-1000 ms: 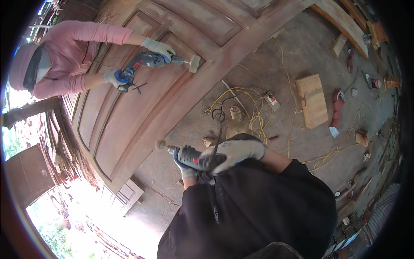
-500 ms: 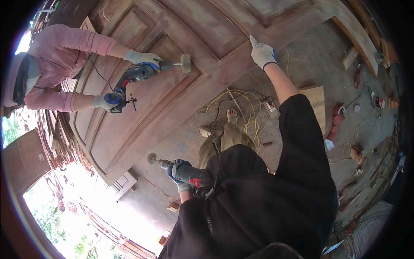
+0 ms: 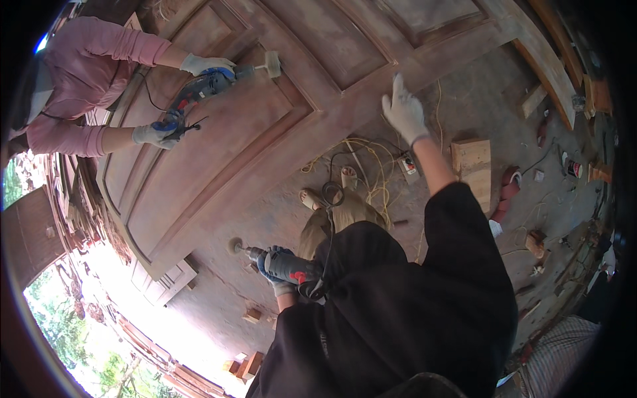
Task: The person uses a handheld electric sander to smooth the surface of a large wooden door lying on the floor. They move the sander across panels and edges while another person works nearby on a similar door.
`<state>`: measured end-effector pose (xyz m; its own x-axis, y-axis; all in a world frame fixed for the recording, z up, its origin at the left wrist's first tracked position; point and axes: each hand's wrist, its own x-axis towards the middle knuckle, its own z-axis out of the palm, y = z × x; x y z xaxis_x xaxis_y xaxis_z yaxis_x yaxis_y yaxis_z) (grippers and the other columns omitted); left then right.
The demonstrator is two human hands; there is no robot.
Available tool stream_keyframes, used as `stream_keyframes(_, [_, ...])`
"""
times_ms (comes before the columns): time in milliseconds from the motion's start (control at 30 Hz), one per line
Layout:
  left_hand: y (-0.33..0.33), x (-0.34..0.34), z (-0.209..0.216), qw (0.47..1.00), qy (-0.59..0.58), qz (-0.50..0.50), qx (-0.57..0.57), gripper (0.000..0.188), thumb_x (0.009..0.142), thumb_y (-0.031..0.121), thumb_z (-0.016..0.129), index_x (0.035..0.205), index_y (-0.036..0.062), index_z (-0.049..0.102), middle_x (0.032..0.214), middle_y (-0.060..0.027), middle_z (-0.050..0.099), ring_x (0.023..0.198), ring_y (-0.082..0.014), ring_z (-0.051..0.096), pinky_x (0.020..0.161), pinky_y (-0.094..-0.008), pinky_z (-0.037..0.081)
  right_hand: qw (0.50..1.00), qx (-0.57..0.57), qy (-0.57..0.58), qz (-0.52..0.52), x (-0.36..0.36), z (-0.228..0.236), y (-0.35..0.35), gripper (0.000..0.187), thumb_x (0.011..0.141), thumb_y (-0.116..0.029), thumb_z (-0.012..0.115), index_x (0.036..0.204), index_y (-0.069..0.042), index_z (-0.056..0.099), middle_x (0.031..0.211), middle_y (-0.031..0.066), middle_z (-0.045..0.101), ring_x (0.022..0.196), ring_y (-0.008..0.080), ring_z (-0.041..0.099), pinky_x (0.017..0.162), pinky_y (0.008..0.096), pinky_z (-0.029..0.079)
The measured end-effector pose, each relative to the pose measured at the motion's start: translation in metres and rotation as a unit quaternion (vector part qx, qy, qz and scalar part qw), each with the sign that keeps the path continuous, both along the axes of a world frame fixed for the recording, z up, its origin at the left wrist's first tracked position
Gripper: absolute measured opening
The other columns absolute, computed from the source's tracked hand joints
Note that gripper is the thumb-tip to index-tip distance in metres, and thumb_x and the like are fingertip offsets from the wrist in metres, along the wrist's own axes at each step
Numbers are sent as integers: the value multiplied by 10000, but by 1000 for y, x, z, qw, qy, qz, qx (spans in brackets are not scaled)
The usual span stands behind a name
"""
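My left hand [image 3: 271, 264], in a white and blue work glove, grips a dark grey power drill [image 3: 290, 267] with a red switch, low in front of me. A small round abrasive head [image 3: 235, 245] sits in its chuck, apart from the door. Its black cord [image 3: 332, 219] loops upward near my legs. My right hand [image 3: 406, 114], also gloved, is stretched out over the near edge of a large panelled wooden door [image 3: 265, 162]. Its index finger points away from me and nothing is in it. Whether the fingertip touches the wood I cannot tell.
Across the door, a co-worker in pink sleeves [image 3: 123, 40] holds another drill [image 3: 209, 83] with a cylindrical brush [image 3: 272, 64] against the wood. Yellow cords [image 3: 378, 182], a wooden block [image 3: 471, 169] and a reddish abrasive strip [image 3: 507, 192] lie on the floor.
My right hand has drawn back slightly toward me and its fingers have loosened. The co-worker's drill stays at the door's panel. My view has shifted a little; my left hand still holds the drill.
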<state>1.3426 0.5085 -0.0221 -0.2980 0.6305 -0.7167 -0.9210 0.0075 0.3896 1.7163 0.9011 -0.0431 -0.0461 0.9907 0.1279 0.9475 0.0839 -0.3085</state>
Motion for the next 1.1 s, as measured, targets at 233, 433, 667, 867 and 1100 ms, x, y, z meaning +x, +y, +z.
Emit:
stream_keyframes(233, [-26,-23,-15,989,-9,-54,138,376,883,494,470,799,134,542,793,-45,560,782,-228,530,790,-386,434,757,-511,257,314,-86,37,-192,518,812,-390,658,1203,-68,549,1210,173,573,1139,313,548,959,413,436])
stream_keyframes(433, [-3,-44,-5,993,-32,-61,94,352,884,457,465,787,126,534,763,-42,542,748,-236,524,764,-413,441,508,-484,543,462,-181,118,-265,850,599,-395,814,1307,-61,482,1257,164,514,1174,343,505,1032,427,371])
stream_keyframes(667, [62,-42,-11,864,386,-287,150,262,975,228,377,732,160,448,721,-8,499,689,-171,503,645,-356,442,807,-181,412,382,-209,159,-282,697,569,-367,841,1136,-66,569,1116,126,580,1055,301,566,928,422,435])
stream_keyframes(867, [123,21,-1,941,-194,-251,122,240,955,288,450,903,101,591,846,-70,637,818,-235,614,809,-398,508,742,-118,649,119,-166,155,-286,323,776,-65,700,1046,-24,527,1030,94,568,1014,231,569,919,410,440])
stream_keyframes(1100, [222,150,41,867,-264,-421,26,190,901,263,561,987,106,623,931,-95,675,874,-240,652,833,-398,524,575,36,812,-89,-46,142,-269,150,832,-119,604,922,-60,501,902,96,559,1000,284,543,985,454,380])
